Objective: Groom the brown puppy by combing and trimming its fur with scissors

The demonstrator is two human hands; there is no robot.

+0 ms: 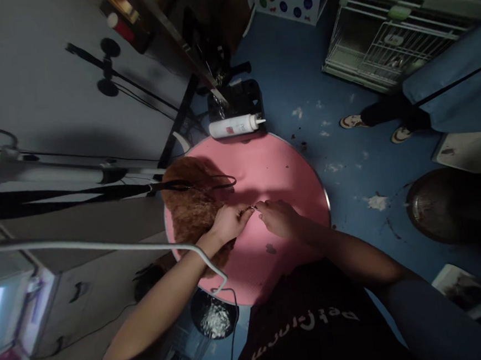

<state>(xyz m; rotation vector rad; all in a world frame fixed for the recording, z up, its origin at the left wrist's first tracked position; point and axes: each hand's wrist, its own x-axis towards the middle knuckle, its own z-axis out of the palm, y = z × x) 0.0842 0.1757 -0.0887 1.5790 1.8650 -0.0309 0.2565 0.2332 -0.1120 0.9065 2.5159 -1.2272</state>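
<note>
A brown, curly-haired dog (192, 206) is on the left side of a round pink table (293, 170). Its head cannot be made out clearly. My left hand (229, 223) lies against the dog's side, fingers closed round what looks like its paw, mostly hidden. Right beside those fingertips, my right hand (281, 218) is closed on a small metal tool (255, 207), of which only a pale tip shows. A dark loop leash (224, 180) reaches over the dog from the left.
A white nozzle bottle (234, 126) lies on a black case (253, 98) at the table's far edge. A grey hose (145, 245) crosses above my left forearm. Wire cages (396, 40) stand far right, near a person in a blue garment (458, 85). Below left is a black bin (196, 311).
</note>
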